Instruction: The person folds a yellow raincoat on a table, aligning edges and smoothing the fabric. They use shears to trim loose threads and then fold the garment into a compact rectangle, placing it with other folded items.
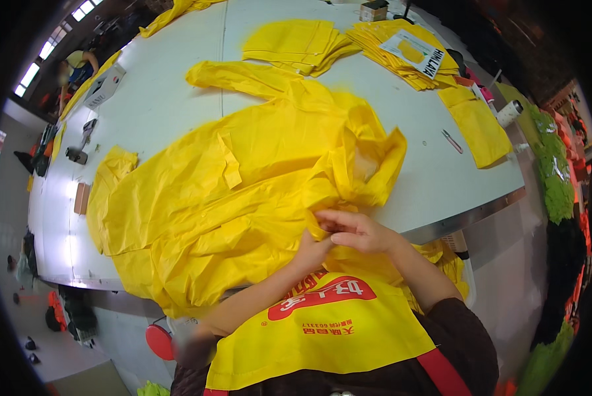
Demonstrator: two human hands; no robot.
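A yellow raincoat (243,158) lies spread and wrinkled over the white table (434,178), one sleeve stretched toward the far side and its lower part hanging over the near edge. My left hand (313,249) is at the coat's near right part, closed on a fold of the fabric; some of its fingers are hidden. Just to the right, my right hand (356,231) has its fingers stretched out and apart, close to the left hand and the coat's edge. A narrow yellow flap (230,162) stands up from the middle of the coat.
Folded yellow garments (289,43) are stacked at the back, beside another stack (382,49) bearing a printed packet. At the right lie thread snips (452,140), a folded yellow piece (475,125) and a thread cone (509,113). A carton (104,86) and another person (78,69) are far left.
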